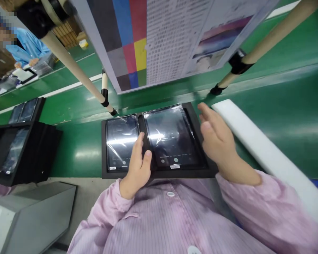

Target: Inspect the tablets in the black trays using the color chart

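Observation:
A black foam tray in front of me bears two tablets with clear film over their screens. The left tablet lies in its recess, a small white label at its lower edge. The right tablet sits slightly askew in the other recess, its screen lit with a row of camera controls. Over the strip between the tablets is my left hand, fingers straight and thumb apart, holding nothing. My right hand is raised at the tray's right edge, palm turned inward and fingers extended, apart from the right tablet.
A printed chart board on beige pipe legs stands behind the tray. A long white foam bar lies to the right. Stacked black trays stand left on the green bench. Far left, a person in blue handles items.

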### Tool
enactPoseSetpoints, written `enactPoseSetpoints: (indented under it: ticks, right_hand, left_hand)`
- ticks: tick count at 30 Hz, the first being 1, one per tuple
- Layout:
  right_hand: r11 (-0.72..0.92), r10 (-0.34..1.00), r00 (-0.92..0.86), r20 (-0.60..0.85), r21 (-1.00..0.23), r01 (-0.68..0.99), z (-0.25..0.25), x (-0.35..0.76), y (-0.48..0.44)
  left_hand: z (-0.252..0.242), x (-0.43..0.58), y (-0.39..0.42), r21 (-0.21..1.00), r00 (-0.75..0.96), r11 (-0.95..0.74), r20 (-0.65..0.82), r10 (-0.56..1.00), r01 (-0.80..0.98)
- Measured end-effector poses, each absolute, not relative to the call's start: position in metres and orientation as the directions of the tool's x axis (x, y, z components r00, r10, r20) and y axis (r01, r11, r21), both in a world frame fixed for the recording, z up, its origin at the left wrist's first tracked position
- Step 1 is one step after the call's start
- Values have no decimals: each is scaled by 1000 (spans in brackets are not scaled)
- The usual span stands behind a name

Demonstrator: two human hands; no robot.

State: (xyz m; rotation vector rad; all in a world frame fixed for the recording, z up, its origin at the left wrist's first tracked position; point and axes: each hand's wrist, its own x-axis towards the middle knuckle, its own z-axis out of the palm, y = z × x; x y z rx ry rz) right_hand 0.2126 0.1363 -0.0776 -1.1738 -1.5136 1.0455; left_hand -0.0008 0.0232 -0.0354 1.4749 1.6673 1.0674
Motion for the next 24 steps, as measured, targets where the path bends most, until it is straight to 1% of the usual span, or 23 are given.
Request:
enactPoseSetpoints:
  ticks: [2,4,5,7,8,10,12,14,17,21,24]
  right_hand:
    - [383,916,-275,291,-839,386,-71,211,122]
    - [524,845,-423,328,-668,529,-73,206,112]
    - [547,831,-458,316,-613,570,-76,203,109]
    - [549,833,-465,300,-554,626,-82,199,105]
    - [546,837,-452,310,-547,635,-83,198,105]
    - [536,844,-410,346,-558,633,-81,200,104]
    - [524,851,-368,374,-574,629,-79,203,103]
    - [504,863,-350,365,-571,647,-78,208,101]
    - [474,870,-296,394,-503,723,-87,215,98]
    - [463,833,-247,496,-379,801,-100,222,95]
    - [457,823,-233,517,-361,813,-103,222,94]
  left_hand:
    - [-24,-18,12,763,-133,-26,146,980,646]
    - [-17,-37,5,571,-141,4,197,970,821]
    - [-15,-46,2,467,-155,44,201,967,883]
    - [-14,-61,0,269,-193,139,187,963,953]
    - [-14,-67,0,187,-211,177,177,961,966]
    - [-15,-75,2,78,-237,226,179,955,971]
    - [-17,-79,6,23,-249,249,182,951,968]
    - [-18,-81,9,-14,-248,253,154,956,967]
    - [-19,-81,9,-52,-220,227,124,968,972]
    - [-19,-80,3,-27,-135,142,175,975,990]
    - [-20,-76,0,-8,-87,89,157,984,996]
